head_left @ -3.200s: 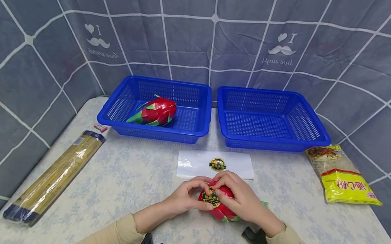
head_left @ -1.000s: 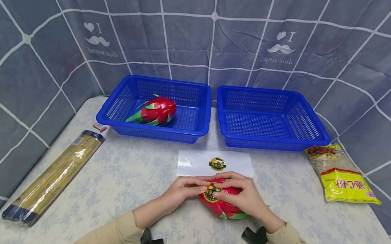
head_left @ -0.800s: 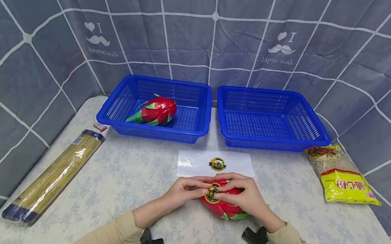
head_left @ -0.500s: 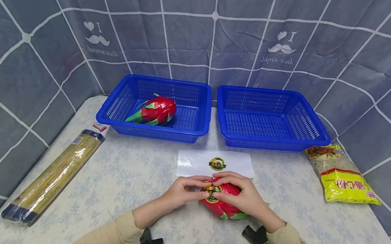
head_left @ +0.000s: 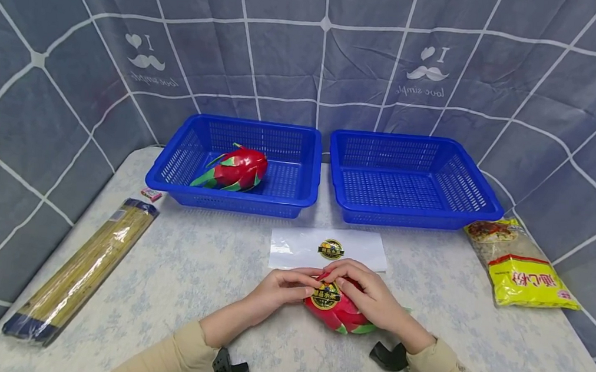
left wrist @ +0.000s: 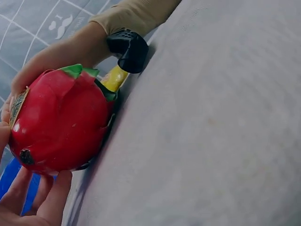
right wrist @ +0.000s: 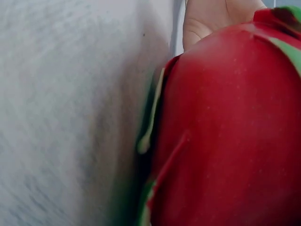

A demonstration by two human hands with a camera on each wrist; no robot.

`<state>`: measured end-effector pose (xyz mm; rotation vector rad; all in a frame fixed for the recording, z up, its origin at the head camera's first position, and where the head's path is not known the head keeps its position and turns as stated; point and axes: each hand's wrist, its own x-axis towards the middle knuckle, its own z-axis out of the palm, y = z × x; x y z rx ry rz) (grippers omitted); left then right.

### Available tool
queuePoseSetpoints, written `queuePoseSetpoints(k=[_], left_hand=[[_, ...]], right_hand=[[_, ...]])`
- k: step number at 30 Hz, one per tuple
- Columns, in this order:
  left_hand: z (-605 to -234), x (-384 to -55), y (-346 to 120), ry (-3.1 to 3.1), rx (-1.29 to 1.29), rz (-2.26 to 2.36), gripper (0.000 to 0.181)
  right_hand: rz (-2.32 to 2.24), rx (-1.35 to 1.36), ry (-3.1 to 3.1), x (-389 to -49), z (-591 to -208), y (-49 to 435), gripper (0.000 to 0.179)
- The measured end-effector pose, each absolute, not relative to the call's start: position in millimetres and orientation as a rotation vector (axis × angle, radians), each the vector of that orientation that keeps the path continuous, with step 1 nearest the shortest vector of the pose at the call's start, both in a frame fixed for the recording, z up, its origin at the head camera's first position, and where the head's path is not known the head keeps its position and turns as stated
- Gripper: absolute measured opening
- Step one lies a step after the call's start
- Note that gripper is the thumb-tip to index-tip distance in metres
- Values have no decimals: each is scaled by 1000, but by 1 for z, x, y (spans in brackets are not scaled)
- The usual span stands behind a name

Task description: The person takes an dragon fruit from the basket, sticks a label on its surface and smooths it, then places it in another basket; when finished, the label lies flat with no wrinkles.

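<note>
A red dragon fruit (head_left: 339,315) with green-tipped scales lies on the table between both hands. On its upper left side is a round black-and-gold sticker (head_left: 326,295), seen edge-on in the left wrist view. My left hand (head_left: 274,293) holds the stem-scar end, thumb near the sticker's left edge, fingers round the far side. The right hand (head_left: 368,295) lies over the top of the fruit, its thumb and bent fingers at the sticker's upper right edge. In the right wrist view the fruit's red skin (right wrist: 230,127) fills much of the picture.
Behind lies a white sticker sheet (head_left: 292,247) with one similar sticker. The left blue basket (head_left: 238,204) holds another dragon fruit (head_left: 243,169); the right blue basket (head_left: 417,221) stands beside it. A noodle-like stick pack (head_left: 88,268), small pink packet (head_left: 151,195) and yellow bag (head_left: 529,280) lie at the sides.
My right hand's fingers and thumb have drawn up and back from over the sticker, so more of it shows. The left hand stays at the same end of the dragon fruit.
</note>
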<state>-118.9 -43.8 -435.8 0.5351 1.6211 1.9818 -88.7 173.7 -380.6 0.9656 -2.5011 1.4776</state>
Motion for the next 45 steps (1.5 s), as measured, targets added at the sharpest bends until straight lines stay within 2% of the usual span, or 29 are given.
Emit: queuePoseSetpoints(k=[8, 11, 14, 16, 19, 28, 34, 45], left_hand=[[-438, -113, -40, 1806, 790, 2030, 37], [-441, -111, -38, 1825, 871, 2056, 38], [-443, -110, -36, 1826, 891, 2056, 38], [-443, -109, -36, 1830, 890, 2051, 38], [-443, -109, -36, 1819, 878, 2054, 37], [-441, -111, -37, 1793, 884, 1987, 22], [-443, -108, -38, 1744, 971, 1988, 30], [-446, -108, -34, 1679, 952, 2112, 44]], right_hand=[[1421, 973, -2502, -87, -377, 171, 17], [1413, 960, -2528, -92, -388, 176, 17], [1401, 979, -2567, -99, -404, 183, 15], [1401, 1013, -2586, -103, -412, 188, 22], [1441, 1091, -2576, -105, -412, 191, 31], [1754, 1255, -2481, -107, -410, 200, 34], [1801, 1326, -2425, -109, -412, 199, 32], [1721, 1189, -2459, -105, -413, 195, 24]])
